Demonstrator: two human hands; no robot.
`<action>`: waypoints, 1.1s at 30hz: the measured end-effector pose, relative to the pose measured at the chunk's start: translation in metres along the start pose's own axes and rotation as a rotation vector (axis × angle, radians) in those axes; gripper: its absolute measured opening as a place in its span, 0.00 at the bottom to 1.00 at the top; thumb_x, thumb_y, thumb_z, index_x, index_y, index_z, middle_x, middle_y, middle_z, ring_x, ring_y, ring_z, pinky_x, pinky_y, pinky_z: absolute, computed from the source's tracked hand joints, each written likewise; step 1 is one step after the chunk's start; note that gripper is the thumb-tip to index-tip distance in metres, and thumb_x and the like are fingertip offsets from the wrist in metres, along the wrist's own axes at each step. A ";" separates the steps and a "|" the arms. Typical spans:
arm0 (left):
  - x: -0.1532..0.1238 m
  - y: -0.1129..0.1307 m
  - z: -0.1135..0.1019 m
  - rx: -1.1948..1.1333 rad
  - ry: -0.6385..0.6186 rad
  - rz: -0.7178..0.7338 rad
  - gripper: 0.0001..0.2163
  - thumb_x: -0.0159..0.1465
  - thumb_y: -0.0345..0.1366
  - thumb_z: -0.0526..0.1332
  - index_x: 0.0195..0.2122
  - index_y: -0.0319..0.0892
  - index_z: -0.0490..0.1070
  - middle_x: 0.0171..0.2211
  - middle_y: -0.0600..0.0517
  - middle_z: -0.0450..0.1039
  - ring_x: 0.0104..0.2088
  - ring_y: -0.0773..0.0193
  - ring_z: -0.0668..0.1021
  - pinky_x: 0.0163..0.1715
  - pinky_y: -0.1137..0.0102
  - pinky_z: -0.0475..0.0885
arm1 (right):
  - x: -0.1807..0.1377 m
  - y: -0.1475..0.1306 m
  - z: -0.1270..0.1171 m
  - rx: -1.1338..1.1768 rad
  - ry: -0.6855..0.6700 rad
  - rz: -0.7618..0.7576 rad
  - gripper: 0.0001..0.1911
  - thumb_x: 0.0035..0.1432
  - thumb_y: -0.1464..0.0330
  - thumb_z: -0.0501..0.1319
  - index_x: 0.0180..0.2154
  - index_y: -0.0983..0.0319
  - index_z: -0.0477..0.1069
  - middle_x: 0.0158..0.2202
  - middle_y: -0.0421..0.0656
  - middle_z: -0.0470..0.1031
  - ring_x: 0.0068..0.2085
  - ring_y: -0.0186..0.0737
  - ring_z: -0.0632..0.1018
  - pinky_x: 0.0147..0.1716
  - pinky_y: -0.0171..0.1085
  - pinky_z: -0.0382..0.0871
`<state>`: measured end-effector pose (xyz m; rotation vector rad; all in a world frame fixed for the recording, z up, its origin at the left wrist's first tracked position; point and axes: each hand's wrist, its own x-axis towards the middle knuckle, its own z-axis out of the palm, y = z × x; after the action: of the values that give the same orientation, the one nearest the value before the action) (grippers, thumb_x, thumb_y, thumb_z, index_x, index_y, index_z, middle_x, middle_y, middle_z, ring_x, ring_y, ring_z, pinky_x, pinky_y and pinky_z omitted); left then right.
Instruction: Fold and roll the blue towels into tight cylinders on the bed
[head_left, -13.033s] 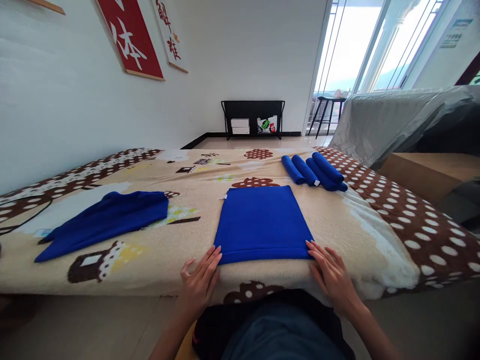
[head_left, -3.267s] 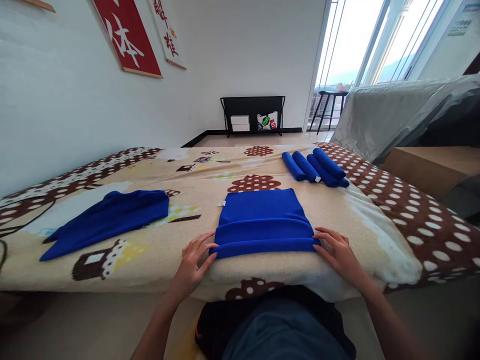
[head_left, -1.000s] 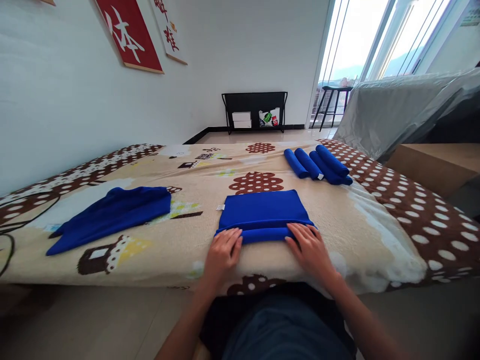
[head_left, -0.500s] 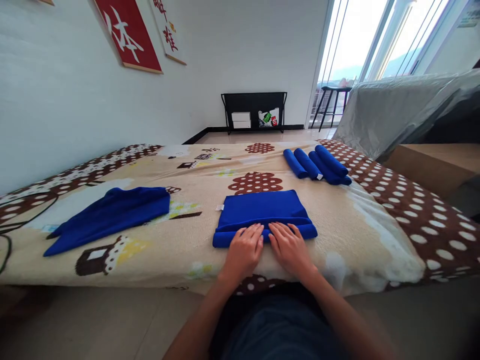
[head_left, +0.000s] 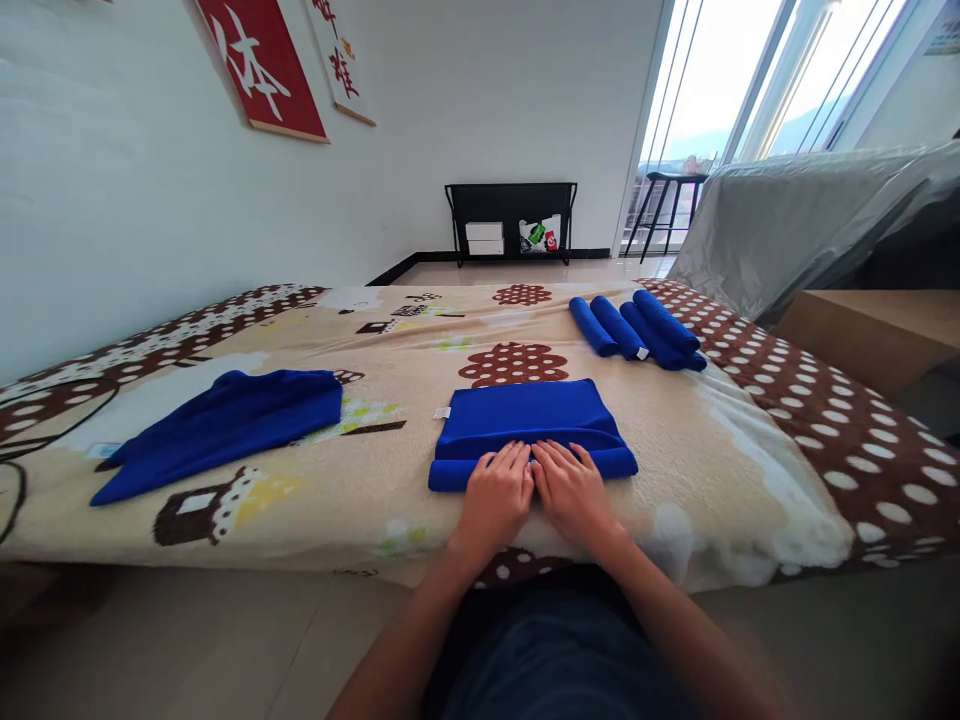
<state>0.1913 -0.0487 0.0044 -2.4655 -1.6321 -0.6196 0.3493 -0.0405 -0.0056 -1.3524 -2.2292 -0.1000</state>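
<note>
A blue towel point(head_left: 529, 408) lies spread in front of me, its near edge turned into a roll point(head_left: 454, 475). A small white tag point(head_left: 442, 413) sticks out at its left side. My left hand point(head_left: 501, 490) rests on the middle of the roll, fingers stretched out over the top. Beside it, nearly touching, my right hand point(head_left: 571, 487) lies on the same roll with its fingers also extended. The underside of the roll and my thumbs are partly hidden. Off to the left is a loosely crumpled blue towel point(head_left: 232, 425).
Several rolled blue towels point(head_left: 619, 327) lie side by side at the back right of the patterned blanket point(head_left: 697, 490). A dark cable point(head_left: 15, 455) curves along the left edge. Beyond the bed stand a black rack point(head_left: 511, 205) and a cardboard box point(head_left: 870, 335).
My left hand has shifted slightly right, so both hands sit closer together on the roll. The view has moved a little; the other towels look the same.
</note>
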 end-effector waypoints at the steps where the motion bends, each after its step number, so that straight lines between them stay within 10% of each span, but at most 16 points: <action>1: 0.000 -0.003 0.001 -0.007 -0.001 0.000 0.19 0.73 0.35 0.48 0.60 0.38 0.70 0.61 0.44 0.70 0.62 0.55 0.72 0.58 0.58 0.66 | 0.000 0.005 -0.001 -0.007 -0.003 0.024 0.23 0.74 0.63 0.44 0.58 0.61 0.71 0.60 0.46 0.72 0.62 0.41 0.71 0.63 0.46 0.56; 9: -0.042 -0.070 -0.014 0.131 0.167 -0.228 0.19 0.72 0.39 0.49 0.56 0.39 0.73 0.57 0.42 0.74 0.61 0.49 0.72 0.62 0.47 0.58 | -0.021 0.068 -0.018 -0.184 0.068 0.208 0.22 0.73 0.62 0.47 0.55 0.64 0.73 0.60 0.50 0.72 0.63 0.50 0.70 0.65 0.54 0.50; 12: -0.030 -0.050 -0.017 0.160 0.188 -0.252 0.18 0.71 0.36 0.49 0.52 0.39 0.76 0.55 0.41 0.75 0.61 0.47 0.71 0.64 0.41 0.49 | -0.014 0.043 -0.014 -0.158 0.098 0.146 0.21 0.73 0.64 0.47 0.52 0.64 0.75 0.60 0.51 0.71 0.64 0.49 0.69 0.65 0.54 0.48; 17: 0.008 -0.007 -0.007 -0.002 -0.018 -0.049 0.19 0.72 0.35 0.48 0.58 0.39 0.72 0.59 0.44 0.72 0.61 0.56 0.73 0.60 0.56 0.64 | 0.005 0.002 0.000 -0.001 -0.028 -0.008 0.22 0.73 0.63 0.45 0.57 0.61 0.72 0.58 0.47 0.73 0.60 0.41 0.72 0.60 0.45 0.60; 26: -0.023 -0.068 -0.017 0.131 0.049 -0.307 0.20 0.72 0.38 0.47 0.57 0.40 0.73 0.59 0.43 0.71 0.62 0.52 0.71 0.64 0.48 0.58 | -0.010 0.080 -0.017 -0.180 -0.013 0.273 0.25 0.73 0.58 0.46 0.57 0.65 0.71 0.61 0.51 0.70 0.64 0.48 0.69 0.64 0.50 0.55; 33: 0.020 -0.009 -0.008 0.015 -0.091 -0.093 0.20 0.72 0.35 0.47 0.58 0.39 0.72 0.60 0.42 0.71 0.62 0.54 0.72 0.62 0.53 0.64 | 0.014 0.025 -0.005 -0.044 -0.098 0.063 0.24 0.73 0.62 0.43 0.56 0.61 0.73 0.60 0.48 0.71 0.63 0.44 0.70 0.62 0.47 0.60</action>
<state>0.1876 -0.0303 0.0184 -2.4530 -1.7858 -0.5107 0.3671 -0.0185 0.0004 -1.4789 -2.2744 -0.0613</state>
